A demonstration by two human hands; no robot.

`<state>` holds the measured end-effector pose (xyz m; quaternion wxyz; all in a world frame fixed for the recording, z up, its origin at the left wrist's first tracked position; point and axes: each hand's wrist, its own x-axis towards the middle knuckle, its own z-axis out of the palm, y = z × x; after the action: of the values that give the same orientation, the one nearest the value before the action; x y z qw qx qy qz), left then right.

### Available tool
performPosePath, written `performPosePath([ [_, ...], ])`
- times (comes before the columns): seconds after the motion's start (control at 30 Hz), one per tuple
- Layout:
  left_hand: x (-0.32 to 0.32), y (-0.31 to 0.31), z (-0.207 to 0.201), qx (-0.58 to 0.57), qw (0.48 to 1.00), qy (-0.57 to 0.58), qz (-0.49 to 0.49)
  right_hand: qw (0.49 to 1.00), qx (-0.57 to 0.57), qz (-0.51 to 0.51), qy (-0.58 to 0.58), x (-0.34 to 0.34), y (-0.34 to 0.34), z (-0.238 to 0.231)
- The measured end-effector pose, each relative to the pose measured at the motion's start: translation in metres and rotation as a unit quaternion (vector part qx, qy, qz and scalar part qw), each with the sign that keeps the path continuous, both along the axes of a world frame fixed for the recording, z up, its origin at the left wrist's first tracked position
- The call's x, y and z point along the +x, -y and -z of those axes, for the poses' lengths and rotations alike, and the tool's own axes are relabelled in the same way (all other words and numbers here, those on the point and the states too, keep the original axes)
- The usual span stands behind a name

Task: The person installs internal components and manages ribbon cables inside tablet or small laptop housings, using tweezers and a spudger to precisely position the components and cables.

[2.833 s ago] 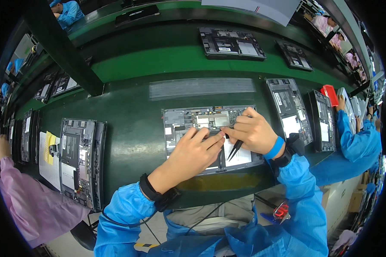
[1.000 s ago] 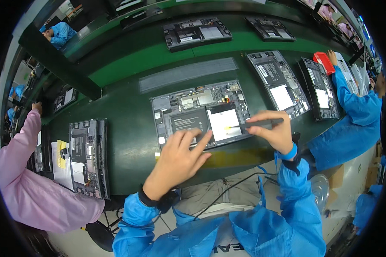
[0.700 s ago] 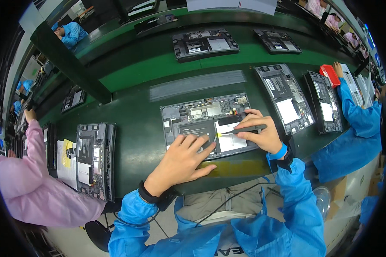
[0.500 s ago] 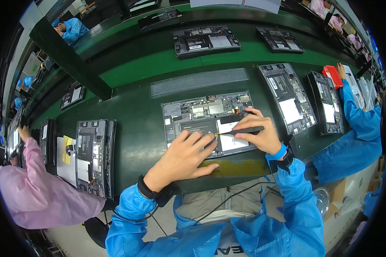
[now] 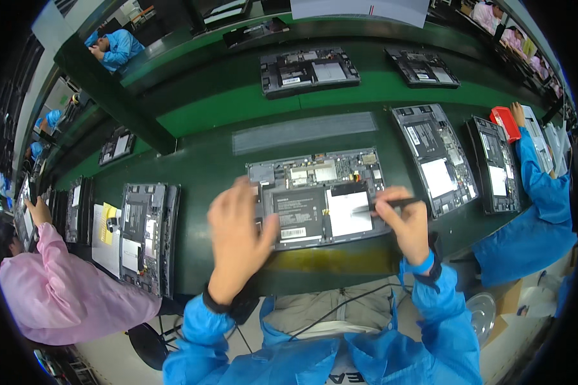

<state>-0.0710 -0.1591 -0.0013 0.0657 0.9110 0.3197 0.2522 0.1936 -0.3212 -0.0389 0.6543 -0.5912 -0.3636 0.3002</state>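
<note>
An opened laptop base [image 5: 359, 168] lies on the dark green bench in front of me, its circuit board and a black battery [image 5: 300, 212] exposed. A white rectangular part [image 5: 350, 214] sits right of the battery. My left hand [image 5: 237, 234] is over the base's left edge, blurred, with thumb and fingers apart and nothing seen in it. At the right edge, my right hand [image 5: 406, 224] pinches slim black tweezers [image 5: 398, 203] near the white part. Their tips are hard to make out.
Other opened laptop bases lie at the right [image 5: 435, 157], far side [image 5: 309, 72] and left [image 5: 149, 237]. A clear strip [image 5: 305, 132] and a yellowish strip [image 5: 331, 262] are on the bench. A red bin [image 5: 506, 123] stands far right. Co-workers in pink [image 5: 77, 289] and blue [image 5: 546, 192] flank me.
My left hand has lifted off the battery and moved left. My right hand has drawn back to the right with the tweezers, uncovering the battery and white part.
</note>
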Motion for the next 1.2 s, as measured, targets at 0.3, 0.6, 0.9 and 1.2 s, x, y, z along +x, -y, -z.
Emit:
performPosePath([
  [0.3, -0.023, 0.038, 0.020, -0.219, 0.955, 0.171, -0.100, 0.991, 0.019, 0.001, -0.133, -0.019, 0.009, -0.007],
  [0.6, -0.031, -0.009, 0.003, -0.491, 0.631, 0.592, -0.103, 0.996, 0.039, -0.008, 0.074, 0.048, -0.061, -0.075],
  [0.9, -0.029, -0.125, 0.004, -0.427, 0.620, 0.650, -0.105, 0.888, -0.363, 0.076, 0.274, 0.186, -0.332, -0.006],
  [1.2, 0.016, -0.224, 0.006, -0.466, 0.555, 0.688, -0.045, 0.971, -0.191, -0.098, -0.105, 0.194, -0.333, -0.003],
])
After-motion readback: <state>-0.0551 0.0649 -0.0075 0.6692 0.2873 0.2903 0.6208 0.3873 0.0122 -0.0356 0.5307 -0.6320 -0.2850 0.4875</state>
